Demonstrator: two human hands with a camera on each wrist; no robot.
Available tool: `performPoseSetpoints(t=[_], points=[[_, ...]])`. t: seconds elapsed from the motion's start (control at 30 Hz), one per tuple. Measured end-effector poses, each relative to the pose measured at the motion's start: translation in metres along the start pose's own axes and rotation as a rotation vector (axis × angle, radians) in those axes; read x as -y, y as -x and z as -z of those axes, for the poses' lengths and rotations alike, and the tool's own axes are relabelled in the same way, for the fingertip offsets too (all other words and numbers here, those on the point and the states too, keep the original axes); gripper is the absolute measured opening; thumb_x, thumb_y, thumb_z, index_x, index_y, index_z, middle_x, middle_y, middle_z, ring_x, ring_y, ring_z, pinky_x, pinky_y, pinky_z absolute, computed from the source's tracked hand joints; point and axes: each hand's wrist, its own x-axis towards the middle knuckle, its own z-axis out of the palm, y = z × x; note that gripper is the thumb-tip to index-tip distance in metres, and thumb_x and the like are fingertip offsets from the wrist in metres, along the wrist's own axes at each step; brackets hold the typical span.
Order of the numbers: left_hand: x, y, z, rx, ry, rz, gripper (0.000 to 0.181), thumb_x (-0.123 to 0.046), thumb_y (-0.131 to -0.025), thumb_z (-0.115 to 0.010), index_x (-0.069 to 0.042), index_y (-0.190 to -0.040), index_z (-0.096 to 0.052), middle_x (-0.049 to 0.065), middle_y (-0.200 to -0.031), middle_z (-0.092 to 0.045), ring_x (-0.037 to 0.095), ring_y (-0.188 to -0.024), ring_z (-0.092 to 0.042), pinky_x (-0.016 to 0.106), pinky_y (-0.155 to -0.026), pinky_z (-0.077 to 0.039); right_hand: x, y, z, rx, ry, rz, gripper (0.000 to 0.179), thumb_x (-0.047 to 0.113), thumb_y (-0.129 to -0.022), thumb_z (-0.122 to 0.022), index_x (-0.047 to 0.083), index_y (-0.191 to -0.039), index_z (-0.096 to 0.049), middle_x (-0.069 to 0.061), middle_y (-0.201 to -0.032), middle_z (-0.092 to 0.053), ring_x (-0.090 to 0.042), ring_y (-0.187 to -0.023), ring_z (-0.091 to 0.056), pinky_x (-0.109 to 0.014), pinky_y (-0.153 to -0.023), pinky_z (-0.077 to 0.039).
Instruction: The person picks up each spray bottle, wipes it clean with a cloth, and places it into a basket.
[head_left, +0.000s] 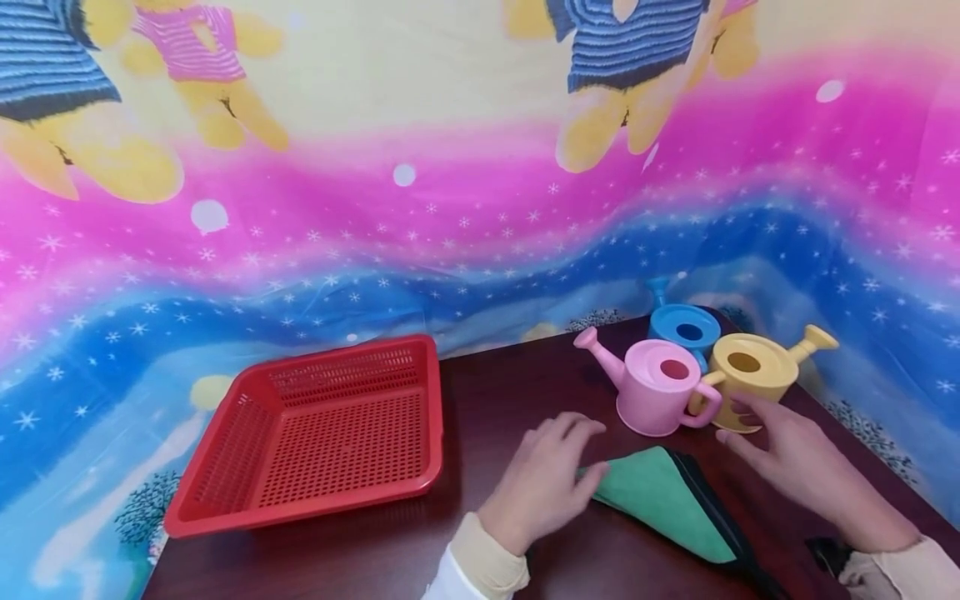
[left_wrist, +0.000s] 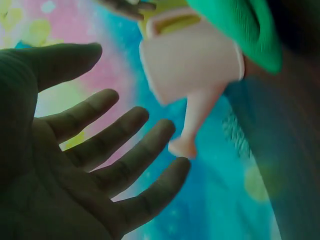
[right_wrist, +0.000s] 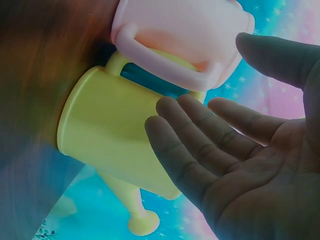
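My left hand hovers at the left end of a green zippered pouch with a black edge; its fingers are spread in the left wrist view. My right hand reaches toward a yellow watering can, holding nothing, its fingers extended beside the can in the right wrist view. A pink watering can stands just left of the yellow one, their handles overlapping in the head view. Behind them is a blue watering can, partly hidden by the pink one.
A red perforated plastic basket sits on the left of the dark wooden table. A printed cloth with bears and snowflakes hangs along the table's back and right edges. A black object lies by my right wrist.
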Motion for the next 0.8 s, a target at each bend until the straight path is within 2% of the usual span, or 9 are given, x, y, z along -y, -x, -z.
performPoseSetpoints(t=[0.17,0.3,0.47,0.6,0.8], points=[[-0.016,-0.009,-0.019,0.181,-0.05,0.001,0.048,-0.045,-0.101,-0.067,-0.028,-0.145,-0.06,-0.008,-0.139,-0.064,0.014,-0.12,-0.065,0.037,-0.099,-0.058,-0.007,0.001,-0.001,0.045,0.004,-0.024,0.056,0.022,-0.095,-0.079,-0.004,-0.139,-0.058,-0.031,-0.12,-0.071,-0.047,-0.104,-0.073,-0.065,-0.083,-0.06],[-0.028,-0.019,-0.034,0.334,-0.062,0.059,0.062,-0.059,-0.097,-0.068,-0.037,-0.153,-0.052,-0.012,-0.15,-0.057,0.017,-0.131,-0.059,0.049,-0.105,-0.058,-0.011,0.002,-0.003,0.073,-0.005,-0.051,0.06,0.024,-0.096,-0.078,-0.008,-0.142,-0.055,-0.035,-0.127,-0.068,-0.048,-0.105,-0.072,-0.065,-0.083,-0.06],[-0.039,-0.031,-0.055,0.464,-0.104,0.097,0.074,-0.071,-0.088,-0.07,-0.049,-0.154,-0.045,-0.016,-0.156,-0.05,0.017,-0.131,-0.057,0.049,-0.105,-0.057,-0.011,-0.002,-0.008,0.053,-0.029,-0.036,0.06,0.024,-0.097,-0.077,-0.006,-0.143,-0.054,-0.032,-0.123,-0.07,-0.049,-0.107,-0.072,-0.067,-0.086,-0.059],[-0.046,-0.035,-0.072,0.509,-0.166,0.082,0.079,-0.076,-0.084,-0.071,-0.054,-0.154,-0.043,-0.017,-0.152,-0.051,0.016,-0.123,-0.06,0.046,-0.099,-0.058,-0.008,-0.005,-0.011,0.043,-0.048,-0.022,0.063,0.023,-0.097,-0.078,-0.006,-0.146,-0.051,-0.033,-0.125,-0.069,-0.052,-0.111,-0.07,-0.069,-0.089,-0.057],[-0.052,-0.037,-0.085,0.482,-0.253,0.081,0.085,-0.076,-0.079,-0.077,-0.052,-0.154,-0.043,-0.015,-0.139,-0.059,0.014,-0.115,-0.059,0.042,-0.091,-0.056,-0.006,-0.011,-0.014,0.051,-0.086,-0.021,0.054,0.021,-0.098,-0.076,-0.003,-0.141,-0.055,-0.033,-0.13,-0.067,-0.052,-0.114,-0.07,-0.063,-0.09,-0.059]])
